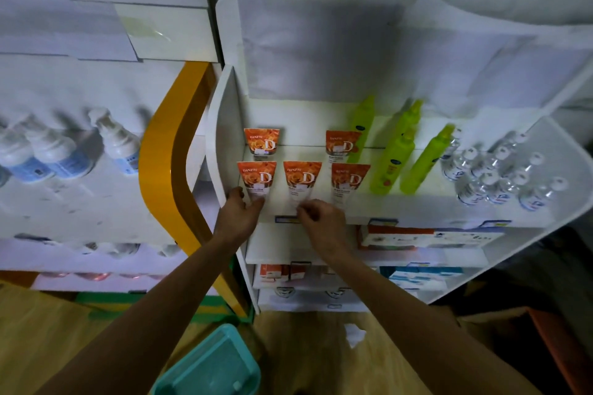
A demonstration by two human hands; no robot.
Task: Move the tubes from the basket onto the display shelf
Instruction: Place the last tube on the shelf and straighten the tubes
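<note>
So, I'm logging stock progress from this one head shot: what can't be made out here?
- Basket: cut off by the bottom edge, so any remaining tubes are unknowable.
- Front-left tube: its cap end is hidden behind the left hand.
- Front-middle tube: its base is covered by the right hand; grip unclear.
- Tube labels: small print too small.
- Lower shelf boxes: blurred, dim.

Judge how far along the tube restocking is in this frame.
Mostly done, it seems. Five orange tubes stand on the shelf: two behind, three in front. In hand: the left hand is at the base of the front-left tube, the right hand at the middle tube; the grip is unclear. The visible part of the basket shows no tubes, but it is partly out of frame.
</note>
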